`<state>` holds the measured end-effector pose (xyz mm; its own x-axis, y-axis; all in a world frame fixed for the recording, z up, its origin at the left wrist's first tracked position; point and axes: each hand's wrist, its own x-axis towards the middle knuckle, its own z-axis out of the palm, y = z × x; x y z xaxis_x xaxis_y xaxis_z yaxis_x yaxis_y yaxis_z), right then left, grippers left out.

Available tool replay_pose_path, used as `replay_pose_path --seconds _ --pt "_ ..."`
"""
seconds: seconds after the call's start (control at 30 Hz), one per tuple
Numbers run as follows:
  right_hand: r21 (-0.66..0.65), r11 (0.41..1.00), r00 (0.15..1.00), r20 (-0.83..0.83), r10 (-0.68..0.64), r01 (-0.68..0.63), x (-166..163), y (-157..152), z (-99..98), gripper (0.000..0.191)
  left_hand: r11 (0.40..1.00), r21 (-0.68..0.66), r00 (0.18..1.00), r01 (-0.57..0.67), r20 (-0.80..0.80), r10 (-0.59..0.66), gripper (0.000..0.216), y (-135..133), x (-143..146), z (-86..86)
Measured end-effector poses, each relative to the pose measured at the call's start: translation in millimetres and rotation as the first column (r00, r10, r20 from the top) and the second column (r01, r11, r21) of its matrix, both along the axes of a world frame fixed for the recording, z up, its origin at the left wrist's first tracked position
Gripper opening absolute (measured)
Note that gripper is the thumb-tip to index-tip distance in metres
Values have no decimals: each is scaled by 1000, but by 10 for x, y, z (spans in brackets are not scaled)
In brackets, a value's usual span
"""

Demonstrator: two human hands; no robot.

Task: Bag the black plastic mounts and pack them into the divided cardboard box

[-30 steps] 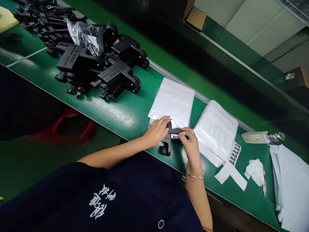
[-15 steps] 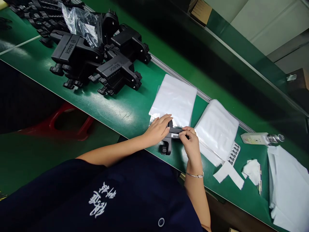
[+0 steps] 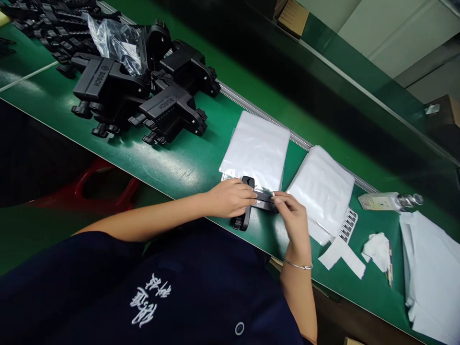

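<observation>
A black plastic clamp-like bracket (image 3: 265,204) lies at the near edge of the green bench, with a small pale label on the side facing me. My left hand (image 3: 230,198) is wrapped over its left part, fingers together, hiding the middle of the crosspiece. At the other end, my right hand (image 3: 293,216) grips the bracket's tip between thumb and fingers. Just behind the bracket is a stack of clear plastic bags (image 3: 257,148); a second bag stack (image 3: 323,184) lies to the right of it.
Several black BOSCH clamps (image 3: 167,108) crowd the left of the bench, with a crumpled plastic bag (image 3: 115,43) among them. On the right are a label sheet (image 3: 348,225), torn white strips (image 3: 343,256), a crumpled tissue (image 3: 377,250), a bottle (image 3: 381,201) and white sheets (image 3: 431,278).
My left fingers, earlier spread higher over the bracket, now close around its left part. My right hand has shifted right, from beside the label to the bracket's end.
</observation>
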<state>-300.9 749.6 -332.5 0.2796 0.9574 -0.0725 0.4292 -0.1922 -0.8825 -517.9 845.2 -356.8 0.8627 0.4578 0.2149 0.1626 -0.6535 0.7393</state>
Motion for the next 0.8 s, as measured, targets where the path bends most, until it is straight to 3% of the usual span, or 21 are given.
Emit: replay_pose_path --seconds 0.17,0.33,0.53,0.63,0.7,0.77,0.8 --pt "-44 970 964 104 244 -241 193 -121 -27 41 980 -47 981 191 -32 -193 28 194 134 200" --pt "-75 960 910 305 280 -270 145 -129 -106 38 937 178 952 300 -126 -280 28 187 291 240" --pt "-113 938 840 419 344 -327 156 -117 -60 38 829 476 948 292 -256 -187 29 140 -57 213" --pt "-62 903 788 466 402 -424 138 -115 -81 47 867 465 971 179 -223 -81 32 201 -194 198" --pt "17 878 761 507 404 -478 104 -147 -88 52 916 400 981 -40 -160 113 34 299 -211 168" --pt "129 861 748 568 342 -492 69 -217 -68 55 913 319 938 -254 -148 313 32 419 -177 115" --pt "187 853 744 601 293 -487 57 -264 -47 57 909 292 916 -297 -181 357 31 471 -145 79"
